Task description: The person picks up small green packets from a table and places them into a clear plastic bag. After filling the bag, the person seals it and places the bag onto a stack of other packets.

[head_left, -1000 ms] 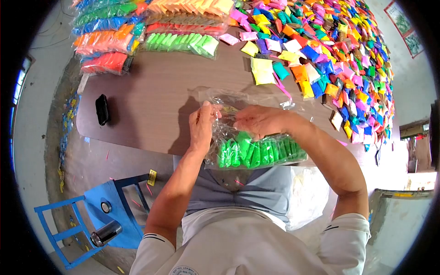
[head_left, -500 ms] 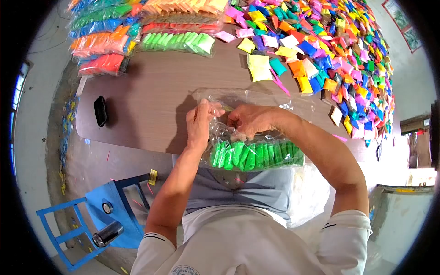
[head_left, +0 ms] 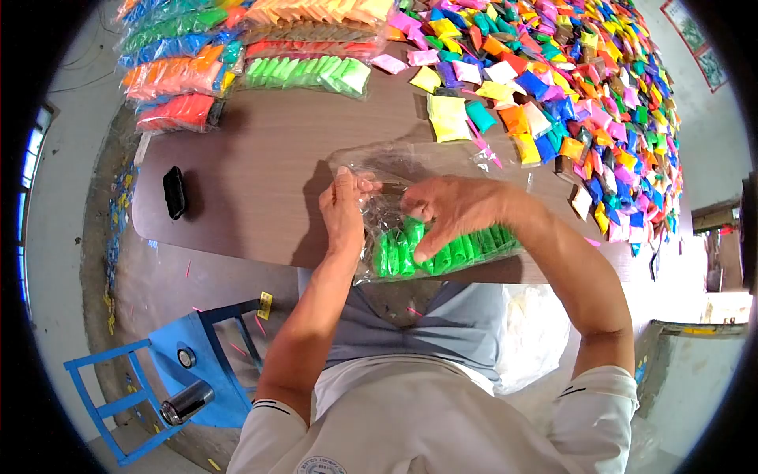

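Note:
A clear plastic bag (head_left: 371,261) with a row of green packets (head_left: 466,251) in it lies at the table's front edge. My left hand (head_left: 344,209) pinches the bag's upper left edge with thumb and fingers. Across the bag's middle is my right hand (head_left: 466,207), its fingers bent on the film and its thumb stretched down over the green packets. The film between the two hands is crumpled. Part of the row is hidden under my right hand and forearm.
A large heap of coloured packets (head_left: 584,103) covers the table's right side. Filled bags (head_left: 308,75) are stacked at the back left. A black object (head_left: 174,193) lies on the left. Below stands a blue metal frame (head_left: 189,355) with a silver cylinder (head_left: 188,401).
The bag of green packets has moved up onto the table edge. My right hand has spread its thumb down over the packets. My left hand still pinches the bag, slightly shifted.

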Demonstrator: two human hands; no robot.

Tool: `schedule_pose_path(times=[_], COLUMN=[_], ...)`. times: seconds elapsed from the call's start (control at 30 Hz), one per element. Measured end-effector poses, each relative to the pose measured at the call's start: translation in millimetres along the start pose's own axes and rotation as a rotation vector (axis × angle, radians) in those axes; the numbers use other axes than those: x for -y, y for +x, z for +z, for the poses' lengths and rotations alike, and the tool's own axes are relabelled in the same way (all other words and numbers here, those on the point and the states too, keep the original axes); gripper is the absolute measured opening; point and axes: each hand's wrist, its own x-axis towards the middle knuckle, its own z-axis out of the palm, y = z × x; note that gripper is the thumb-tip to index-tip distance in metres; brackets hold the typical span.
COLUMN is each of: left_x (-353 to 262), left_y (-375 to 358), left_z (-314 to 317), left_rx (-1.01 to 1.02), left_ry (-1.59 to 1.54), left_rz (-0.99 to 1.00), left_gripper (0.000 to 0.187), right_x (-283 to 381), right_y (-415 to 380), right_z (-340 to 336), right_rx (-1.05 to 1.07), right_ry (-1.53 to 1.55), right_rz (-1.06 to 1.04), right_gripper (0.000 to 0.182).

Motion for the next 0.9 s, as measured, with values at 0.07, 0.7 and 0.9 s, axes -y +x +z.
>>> schedule_pose_path(times=[0.07, 0.7, 0.9], left_x=[-1.6, -3.8, -8.1], left_y=[-2.0, -7.1, -6.7], left_z=[0.9, -2.8, -6.5], left_rx=[-0.003, 0.049, 0.110], left_ry=[-0.001, 0.086, 0.120], left_rz=[-0.031, -0.035, -0.023], left_gripper=[0.047, 0.050, 0.051], right_x=[8.4, -28.2, -25.0], right_y=[-2.8, 11.3, 11.7], right_z=[7.9, 31.8, 36.8], right_rx=[-0.077, -0.039, -0.155], right_ry=[-0.058, 0.325, 0.352], right_rz=[0.019, -0.141, -0.111], right_gripper=[0.058, 0.027, 0.030])
